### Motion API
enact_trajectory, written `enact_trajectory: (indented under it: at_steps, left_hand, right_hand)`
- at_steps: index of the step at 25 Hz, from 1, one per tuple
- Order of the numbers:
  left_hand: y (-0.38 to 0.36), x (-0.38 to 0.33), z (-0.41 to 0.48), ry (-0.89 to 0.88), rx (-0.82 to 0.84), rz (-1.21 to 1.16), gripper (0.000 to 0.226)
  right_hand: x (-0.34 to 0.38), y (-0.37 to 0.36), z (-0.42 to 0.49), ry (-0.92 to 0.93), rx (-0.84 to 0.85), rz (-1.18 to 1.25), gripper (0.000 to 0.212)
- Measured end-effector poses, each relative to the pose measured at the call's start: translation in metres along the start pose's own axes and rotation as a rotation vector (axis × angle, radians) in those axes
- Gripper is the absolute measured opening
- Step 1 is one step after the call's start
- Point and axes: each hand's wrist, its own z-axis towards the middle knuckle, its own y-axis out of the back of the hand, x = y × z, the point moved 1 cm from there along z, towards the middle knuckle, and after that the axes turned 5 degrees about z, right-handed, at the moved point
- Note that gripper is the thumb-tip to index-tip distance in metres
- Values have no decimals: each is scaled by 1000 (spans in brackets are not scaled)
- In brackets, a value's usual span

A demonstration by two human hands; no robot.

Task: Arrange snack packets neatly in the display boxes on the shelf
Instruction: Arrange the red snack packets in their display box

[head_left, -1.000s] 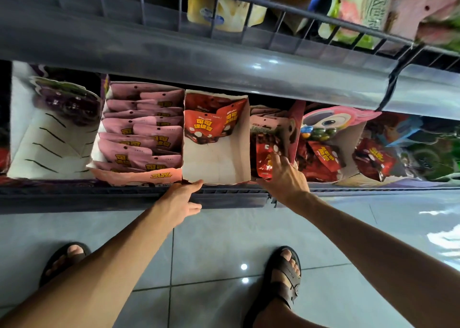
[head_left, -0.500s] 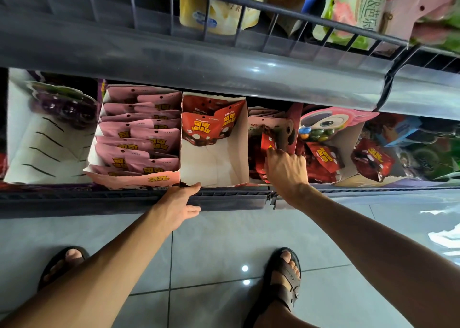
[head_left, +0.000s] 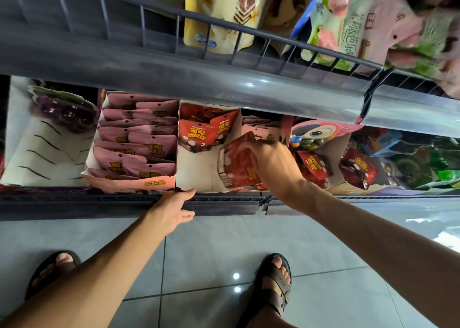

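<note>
In the head view, a glossy red snack packet (head_left: 236,165) with yellow lettering, blurred, hung tilted over the right side of the white display box (head_left: 194,173), near the shelf's (head_left: 99,200) front edge. The right hand (head_left: 271,163) clasped it, fingers curled. The left hand (head_left: 171,208) held nothing, fingers relaxed, thumb at the box's front corner.
</note>
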Motion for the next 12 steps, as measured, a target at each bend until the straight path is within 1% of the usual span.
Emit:
enact_trajectory:
  at_steps: [2, 4, 6, 7, 8, 9, 10, 11, 12]
  left_hand:
    - [-1, 0, 0, 2, 2, 0, 46]
    - [0, -1, 1, 17, 6, -9, 44]
    - [0, 0, 1, 34, 18, -12, 41]
    - [0, 0, 2, 43, 22, -12, 44]
    - [1, 1, 3, 55, 23, -15, 48]
    - [1, 0, 4, 66, 20, -19, 51]
    - [1, 0, 4, 71, 17, -18, 52]
    - [1, 0, 4, 73, 15, -15, 51]
    - [1, 0, 3, 75, 16, -16, 51]
  right_hand:
    - [1, -21, 15, -178, -17, 210, 34]
    - [-2, -47, 31, -417, 79, 393, 31]
    - [-8, -68, 43, -727, 189, 627, 26]
    - [-8, -76, 47, -876, 222, 764, 26]
    - [-8, -79, 49, -971, 244, 860, 26]
    - [-8, -79, 51, -978, 264, 884, 26]
    - [-8, -78, 52, -909, 292, 834, 25]
    - [-8, -76, 50, -773, 317, 704, 24]
    - [-8, -73, 48, -605, 316, 489, 22]
